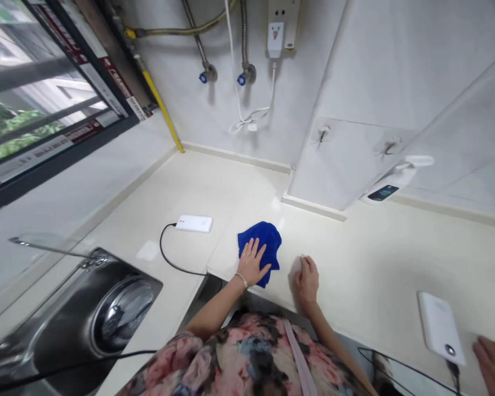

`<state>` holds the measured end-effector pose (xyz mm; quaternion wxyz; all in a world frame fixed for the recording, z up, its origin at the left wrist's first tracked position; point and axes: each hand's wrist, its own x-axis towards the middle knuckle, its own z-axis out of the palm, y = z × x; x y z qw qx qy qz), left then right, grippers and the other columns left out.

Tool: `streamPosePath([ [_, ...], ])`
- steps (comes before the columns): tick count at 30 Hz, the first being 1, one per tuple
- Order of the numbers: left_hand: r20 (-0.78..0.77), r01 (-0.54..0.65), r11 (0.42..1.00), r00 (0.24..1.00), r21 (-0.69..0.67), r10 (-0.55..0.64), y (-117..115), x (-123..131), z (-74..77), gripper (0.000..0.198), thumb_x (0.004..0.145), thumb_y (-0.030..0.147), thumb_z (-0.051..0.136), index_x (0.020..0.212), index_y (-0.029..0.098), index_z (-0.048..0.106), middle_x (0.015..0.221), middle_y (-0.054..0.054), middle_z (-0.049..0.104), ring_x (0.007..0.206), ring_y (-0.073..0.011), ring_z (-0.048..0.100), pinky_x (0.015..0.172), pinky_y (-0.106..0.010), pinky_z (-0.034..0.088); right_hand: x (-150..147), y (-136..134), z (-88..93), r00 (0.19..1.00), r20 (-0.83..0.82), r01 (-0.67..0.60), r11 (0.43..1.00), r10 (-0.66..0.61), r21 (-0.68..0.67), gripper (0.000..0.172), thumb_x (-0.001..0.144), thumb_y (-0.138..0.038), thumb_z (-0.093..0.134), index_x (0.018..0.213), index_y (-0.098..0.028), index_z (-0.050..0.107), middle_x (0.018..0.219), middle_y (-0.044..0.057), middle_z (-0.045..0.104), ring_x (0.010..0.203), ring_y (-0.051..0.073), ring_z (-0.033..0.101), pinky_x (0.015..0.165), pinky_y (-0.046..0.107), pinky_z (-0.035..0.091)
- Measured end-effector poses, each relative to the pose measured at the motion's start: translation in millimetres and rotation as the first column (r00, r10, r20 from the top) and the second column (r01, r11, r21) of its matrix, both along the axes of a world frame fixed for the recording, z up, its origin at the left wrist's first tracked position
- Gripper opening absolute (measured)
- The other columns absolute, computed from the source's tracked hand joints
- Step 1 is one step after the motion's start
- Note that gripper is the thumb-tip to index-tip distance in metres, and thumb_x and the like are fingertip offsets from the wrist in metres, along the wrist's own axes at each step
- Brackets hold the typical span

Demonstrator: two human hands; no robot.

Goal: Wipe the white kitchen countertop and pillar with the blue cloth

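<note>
My left hand (251, 263) lies flat on a crumpled blue cloth (268, 236), fingers spread, pressing it to the pale countertop (338, 264) near the front edge. A bracelet (242, 279) circles that wrist. To the right of the cloth and apart from it, my right hand (307, 279) rests on the counter with its fingers curled in; no object shows in it. The cloth's lower corner reaches toward the counter's front edge.
A white power bank (194, 223) with a black cable lies left; another white power bank (440, 327) lies right, beside another person's hand (493, 360). A metal sink (66, 324) is at lower left. A white spray bottle (396, 179) stands near the wall, below hooks.
</note>
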<state>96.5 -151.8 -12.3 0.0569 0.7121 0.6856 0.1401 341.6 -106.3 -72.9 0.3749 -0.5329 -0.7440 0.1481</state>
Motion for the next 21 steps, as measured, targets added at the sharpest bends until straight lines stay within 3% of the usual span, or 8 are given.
streamPosePath([
  [5, -0.034, -0.066, 0.998, 0.997, -0.021, 0.065, -40, -39, 7.5, 0.073, 0.099, 0.056, 0.052, 0.16, 0.018, 0.044, 0.172, -0.018, 0.026, 0.162, -0.0369, 0.018, 0.129, -0.059, 0.027, 2, -5, 3.3, 0.999, -0.039, -0.022, 1.0, 0.023, 0.018, 0.044, 0.095, -0.018, 0.036, 0.133, -0.014, 0.058, 0.142, 0.019, 0.053, 0.133, 0.028, 0.049, 0.115, 0.055, 0.045],
  [8, -0.042, -0.088, 0.995, 0.995, -0.043, 0.086, -43, -63, 11.9, 0.07, 0.099, 0.057, 0.051, 0.159, 0.02, 0.047, 0.172, -0.017, 0.028, 0.161, -0.0363, 0.019, 0.13, -0.058, 0.026, 2, -5, 7.5, 0.999, -0.036, -0.023, 1.0, 0.023, -0.001, 0.044, 0.095, -0.019, 0.038, 0.135, -0.014, 0.057, 0.143, 0.019, 0.053, 0.135, 0.031, 0.047, 0.116, 0.058, 0.043],
  [11, -0.04, -0.154, 0.987, 0.988, -0.056, 0.152, -23, -73, 12.6, 0.069, 0.1, 0.057, 0.049, 0.158, 0.019, 0.048, 0.172, -0.017, 0.029, 0.161, -0.0368, 0.019, 0.13, -0.058, 0.023, -1, -3, 15.1, 1.0, -0.004, -0.026, 1.0, 0.026, 0.002, 0.044, 0.095, -0.02, 0.039, 0.134, -0.014, 0.058, 0.139, 0.02, 0.053, 0.132, 0.032, 0.047, 0.114, 0.06, 0.043],
  [15, -0.025, -0.3, 0.953, 0.954, -0.042, 0.299, 23, -69, 9.1, 0.072, 0.101, 0.056, 0.045, 0.16, 0.015, 0.043, 0.173, -0.018, 0.025, 0.162, -0.0379, 0.014, 0.131, -0.059, 0.017, -5, -3, 26.8, 0.999, 0.038, -0.024, 1.0, 0.025, -0.005, 0.044, 0.095, -0.02, 0.039, 0.134, -0.015, 0.057, 0.137, 0.02, 0.052, 0.131, 0.033, 0.045, 0.111, 0.06, 0.042],
  [21, -0.013, -0.258, 0.957, 0.966, -0.13, 0.259, 82, -92, 15.7, 0.075, 0.101, 0.058, 0.042, 0.161, 0.013, 0.041, 0.174, -0.016, 0.022, 0.163, -0.0377, 0.01, 0.132, -0.058, 0.011, -8, -6, 30.8, 0.996, 0.085, 0.009, 0.999, -0.005, -0.043, 0.047, 0.09, -0.016, 0.039, 0.135, -0.016, 0.056, 0.139, 0.019, 0.052, 0.133, 0.032, 0.045, 0.112, 0.06, 0.041],
])
